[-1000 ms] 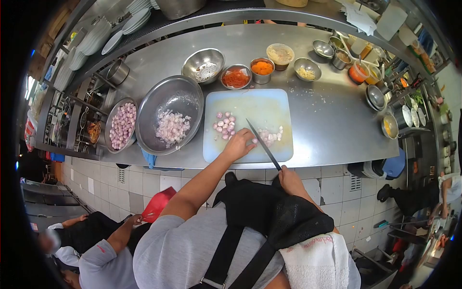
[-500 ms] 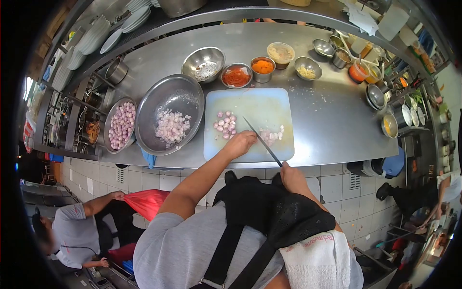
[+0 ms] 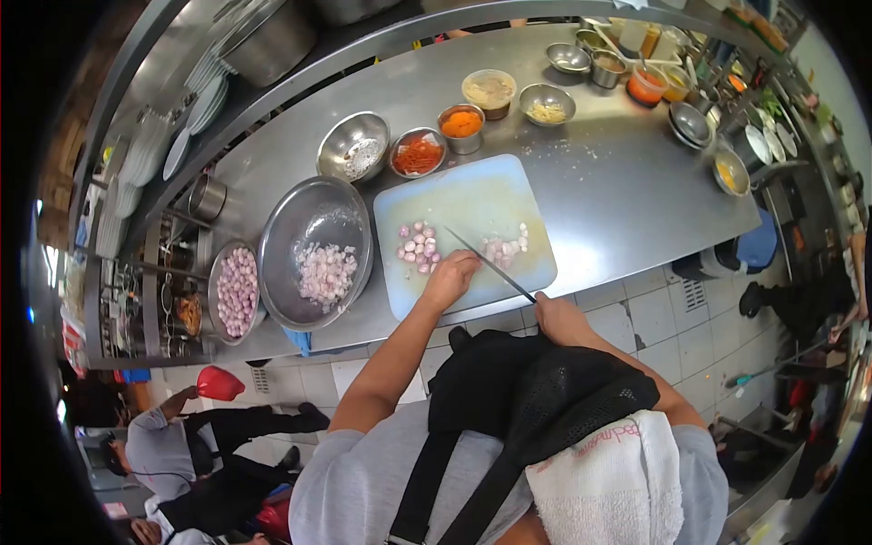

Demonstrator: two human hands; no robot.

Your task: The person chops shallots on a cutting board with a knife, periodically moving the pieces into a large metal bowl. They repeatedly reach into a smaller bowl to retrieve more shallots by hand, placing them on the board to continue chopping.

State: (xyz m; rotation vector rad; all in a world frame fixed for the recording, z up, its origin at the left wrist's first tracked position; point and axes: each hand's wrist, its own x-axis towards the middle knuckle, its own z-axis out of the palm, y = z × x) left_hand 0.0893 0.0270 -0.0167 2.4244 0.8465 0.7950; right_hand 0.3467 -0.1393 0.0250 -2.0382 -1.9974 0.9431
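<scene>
My right hand grips the handle of a kitchen knife, whose blade slants up and left across the cutting board. Beside the blade, the fingers of my left hand are curled together and hide whatever they hold. Whole peeled shallots lie in a cluster to the left of my left hand. Cut shallot pieces sit just right of the knife. Left of the board, a large metal bowl contains chopped shallots.
A smaller bowl of whole shallots stands at far left. Behind the board are a metal bowl, red shreds, an orange ingredient, a tub and a bowl of chopped pieces. Co-workers stand behind at lower left.
The view has turned, so the counter now appears tilted. My hands stay at the knife and shallots. The co-worker's red bag has swung away, and a second person shows at lower left.
</scene>
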